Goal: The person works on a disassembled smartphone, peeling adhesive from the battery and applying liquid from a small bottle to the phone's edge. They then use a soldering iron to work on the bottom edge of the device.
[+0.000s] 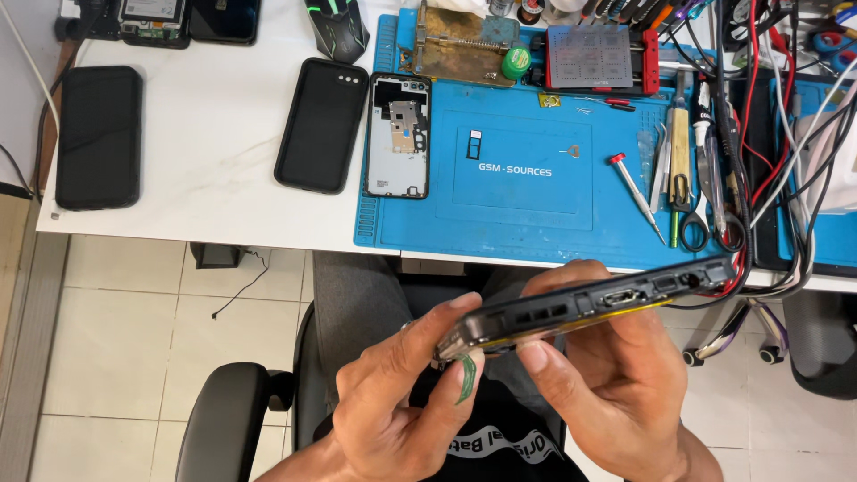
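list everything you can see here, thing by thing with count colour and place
phone body: 1, black, held edge-on in both hands
green strip: 1, green, at left fingertips
work mat: 1, blue, on table
back cover: 1, grey, mat's left edge
phone cases: 2, black, on white table
screwdriver: 1, red-tipped, mat right
tweezers and scissors: several, right of mat
cables: many, red, black, white, far right
mouse: 1, black, top
left hand: 1
right hand: 1

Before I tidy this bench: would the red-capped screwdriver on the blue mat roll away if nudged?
Probably. The red-capped screwdriver looks round and thin, lying flat on the blue mat, so a sideways nudge could roll it. It seems stiff and light. Tweezers beside it might stop it.
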